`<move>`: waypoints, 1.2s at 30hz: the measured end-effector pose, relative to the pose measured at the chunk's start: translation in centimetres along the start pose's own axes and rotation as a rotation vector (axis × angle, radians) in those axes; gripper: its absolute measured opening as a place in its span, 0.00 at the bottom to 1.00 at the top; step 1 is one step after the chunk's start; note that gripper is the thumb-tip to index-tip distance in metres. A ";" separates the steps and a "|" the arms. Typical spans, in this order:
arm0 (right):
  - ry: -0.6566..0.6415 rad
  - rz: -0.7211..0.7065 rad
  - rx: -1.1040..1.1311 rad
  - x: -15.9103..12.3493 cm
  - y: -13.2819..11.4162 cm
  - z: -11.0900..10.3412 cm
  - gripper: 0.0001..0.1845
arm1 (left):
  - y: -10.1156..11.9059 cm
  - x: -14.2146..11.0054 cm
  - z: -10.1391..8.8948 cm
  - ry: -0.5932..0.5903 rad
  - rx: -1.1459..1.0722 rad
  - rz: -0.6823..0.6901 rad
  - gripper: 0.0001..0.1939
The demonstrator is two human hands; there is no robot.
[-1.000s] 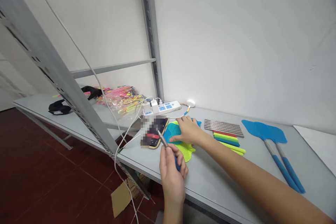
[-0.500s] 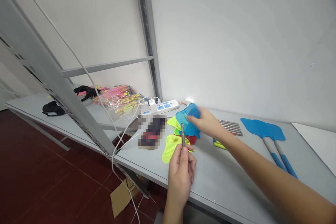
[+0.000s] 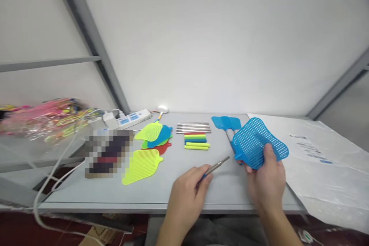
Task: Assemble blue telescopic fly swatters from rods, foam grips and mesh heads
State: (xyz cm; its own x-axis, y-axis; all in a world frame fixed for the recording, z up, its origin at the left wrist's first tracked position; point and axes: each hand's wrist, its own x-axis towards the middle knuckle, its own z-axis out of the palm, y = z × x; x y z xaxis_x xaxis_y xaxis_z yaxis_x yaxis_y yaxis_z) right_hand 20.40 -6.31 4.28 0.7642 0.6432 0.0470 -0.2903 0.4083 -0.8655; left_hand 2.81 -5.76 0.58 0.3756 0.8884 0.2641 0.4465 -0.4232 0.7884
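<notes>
My left hand [image 3: 188,192] is closed round the blue grip of a metal telescopic rod [image 3: 217,164], whose bare end points up and right. My right hand [image 3: 268,177] pinches a blue perforated fly swatter head [image 3: 250,142] by its broad edge, thumb on top. The narrow socket of that head faces left, a short gap from the rod's tip. Behind it lie two blue fly swatters [image 3: 226,123], their handles partly hidden. On the left are loose swatter heads: a yellow one [image 3: 142,166] in front and a small pile [image 3: 150,132] in yellow, blue, green and red.
Metal rods [image 3: 193,127] lie in a row at the table's back, with coloured grips [image 3: 196,142] before them. A white power strip [image 3: 132,119] with cables stands back left, beside a pixelated item [image 3: 111,155]. A white sheet [image 3: 325,161] covers the right side.
My right hand has lifted the blue swatter head from the pile and brought it right. My left hand still holds the rod, now tilted rightward. The view has turned right.
</notes>
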 end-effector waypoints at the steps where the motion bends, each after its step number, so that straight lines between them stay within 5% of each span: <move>1: 0.028 -0.041 0.007 -0.2 0.4 -0.5 0.14 | -0.2 0.0 0.2 -0.019 0.038 0.018 0.15; 10: 0.037 -0.027 -0.027 -1.2 3.1 -3.8 0.15 | -0.7 0.4 0.4 -0.104 0.211 0.095 0.16; 36: 0.067 -0.004 0.100 -1.0 2.7 -3.9 0.15 | 0.4 0.6 0.1 -0.140 0.187 0.086 0.16</move>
State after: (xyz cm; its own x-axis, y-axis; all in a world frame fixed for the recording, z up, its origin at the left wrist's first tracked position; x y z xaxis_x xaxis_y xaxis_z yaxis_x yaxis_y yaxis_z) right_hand 21.07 -8.34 -0.07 0.8013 0.5982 0.0136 -0.3408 0.4750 -0.8113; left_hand 3.31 -5.44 0.99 0.5214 0.8201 0.2359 0.5456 -0.5330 0.6467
